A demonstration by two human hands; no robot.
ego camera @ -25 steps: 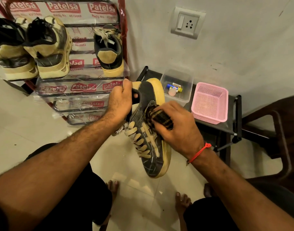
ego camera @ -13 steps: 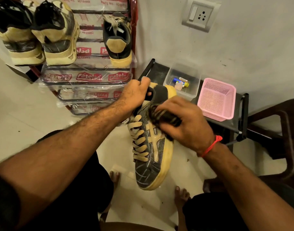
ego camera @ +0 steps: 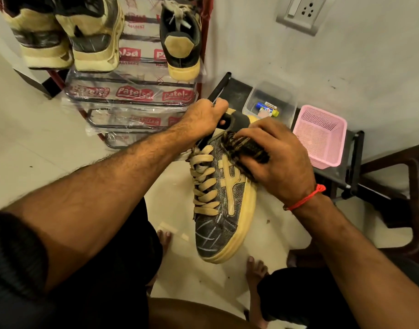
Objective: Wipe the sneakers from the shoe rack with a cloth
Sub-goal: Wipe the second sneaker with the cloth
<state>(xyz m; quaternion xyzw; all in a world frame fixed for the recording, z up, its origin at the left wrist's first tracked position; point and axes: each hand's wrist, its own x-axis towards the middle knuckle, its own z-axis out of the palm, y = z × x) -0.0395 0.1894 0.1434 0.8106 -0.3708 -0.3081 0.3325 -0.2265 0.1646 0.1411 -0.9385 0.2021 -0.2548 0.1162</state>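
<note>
Left hand [ego camera: 204, 115] clamped around the heel collar of the dark cracked-leather sneaker with tan laces [ego camera: 223, 210], right hand [ego camera: 278, 160] gripping a bunched brown-black striped cloth [ego camera: 245, 148] against its side.

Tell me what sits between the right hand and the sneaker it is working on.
In the head view, a dark striped cloth lies bunched under the right hand, pressed against the side of the sneaker that the left hand holds.
</note>
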